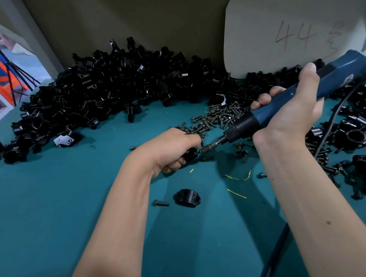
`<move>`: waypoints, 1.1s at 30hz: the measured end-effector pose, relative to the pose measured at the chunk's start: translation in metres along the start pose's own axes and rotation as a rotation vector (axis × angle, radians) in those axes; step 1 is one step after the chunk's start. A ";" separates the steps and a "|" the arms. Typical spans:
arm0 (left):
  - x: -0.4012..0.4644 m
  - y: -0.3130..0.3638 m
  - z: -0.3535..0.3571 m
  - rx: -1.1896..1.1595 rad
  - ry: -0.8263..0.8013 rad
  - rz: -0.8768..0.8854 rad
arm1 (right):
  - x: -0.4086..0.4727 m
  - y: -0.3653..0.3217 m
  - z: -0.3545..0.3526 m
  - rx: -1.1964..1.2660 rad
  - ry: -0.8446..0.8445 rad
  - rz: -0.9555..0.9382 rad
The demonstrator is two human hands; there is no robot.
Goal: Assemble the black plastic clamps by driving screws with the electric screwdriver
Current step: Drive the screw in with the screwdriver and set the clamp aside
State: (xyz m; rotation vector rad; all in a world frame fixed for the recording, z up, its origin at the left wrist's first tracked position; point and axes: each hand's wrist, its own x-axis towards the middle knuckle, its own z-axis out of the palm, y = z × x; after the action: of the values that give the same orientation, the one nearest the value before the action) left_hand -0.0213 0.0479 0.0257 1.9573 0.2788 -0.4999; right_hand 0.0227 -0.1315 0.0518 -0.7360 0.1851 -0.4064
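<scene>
My left hand (172, 149) grips a black plastic clamp (190, 155) low over the teal table; most of the clamp is hidden under my fingers. My right hand (290, 117) holds the blue electric screwdriver (305, 90), tilted down to the left. Its bit (209, 147) meets a screw at the clamp's right side. A loose clamp half (187, 197) and a single screw (161, 203) lie on the table nearer to me. A scatter of screws (217, 117) lies just beyond my hands.
A big heap of black clamp parts (99, 90) fills the back left. Assembled clamps (358, 136) are piled at the right. A white card marked 44 (291, 38) leans on the back wall. The screwdriver's cable (278, 251) runs along my right forearm. The table (44, 215) is teal.
</scene>
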 end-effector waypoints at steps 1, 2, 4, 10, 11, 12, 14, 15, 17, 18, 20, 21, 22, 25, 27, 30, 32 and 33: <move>0.000 0.000 0.000 0.007 -0.001 0.004 | -0.001 0.001 0.000 0.001 -0.005 -0.003; 0.000 -0.001 0.000 0.012 -0.003 0.006 | -0.002 0.001 0.001 0.003 -0.007 -0.004; 0.000 -0.001 -0.001 0.013 -0.014 0.010 | -0.002 0.001 0.001 0.014 -0.010 0.005; -0.001 -0.002 -0.001 -0.031 -0.060 0.006 | -0.002 0.000 0.000 0.032 -0.027 0.022; -0.001 -0.002 0.000 -0.040 -0.064 0.005 | -0.002 -0.001 0.000 0.033 -0.030 0.018; 0.000 -0.002 0.000 -0.046 -0.065 0.005 | -0.002 -0.001 0.000 0.033 -0.034 0.012; 0.000 -0.002 0.001 -0.046 -0.064 0.003 | -0.003 -0.001 0.001 0.031 -0.046 -0.001; 0.000 -0.001 0.001 -0.044 -0.064 0.002 | -0.003 -0.001 0.001 0.027 -0.052 -0.007; -0.001 -0.001 0.001 -0.045 -0.066 0.004 | -0.004 -0.001 0.002 0.021 -0.061 -0.016; -0.001 -0.001 0.001 -0.046 -0.070 0.004 | -0.005 -0.001 0.002 0.020 -0.063 -0.020; -0.001 0.000 0.002 -0.050 -0.077 0.006 | -0.005 -0.001 0.002 0.018 -0.068 -0.025; -0.002 -0.001 0.001 -0.053 -0.079 0.006 | -0.005 -0.001 0.003 0.018 -0.073 -0.027; -0.002 -0.001 0.001 -0.057 -0.080 0.006 | -0.005 -0.001 0.003 0.018 -0.077 -0.030; -0.002 -0.001 0.000 -0.061 -0.084 0.003 | -0.007 -0.001 0.004 0.017 -0.086 -0.039; -0.002 -0.002 0.000 -0.064 -0.088 0.001 | -0.007 0.000 0.004 0.016 -0.085 -0.044; -0.002 -0.002 -0.001 -0.062 -0.089 0.000 | -0.008 0.001 0.004 0.023 -0.092 -0.045; -0.002 -0.002 -0.001 -0.060 -0.089 -0.001 | -0.009 0.001 0.004 0.024 -0.091 -0.048; -0.002 -0.002 -0.001 -0.059 -0.090 0.000 | -0.009 0.000 0.003 0.026 -0.091 -0.050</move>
State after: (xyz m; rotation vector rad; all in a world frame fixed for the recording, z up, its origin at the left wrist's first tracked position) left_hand -0.0241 0.0501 0.0253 1.8725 0.2345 -0.5721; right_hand 0.0158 -0.1253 0.0542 -0.7333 0.0765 -0.4210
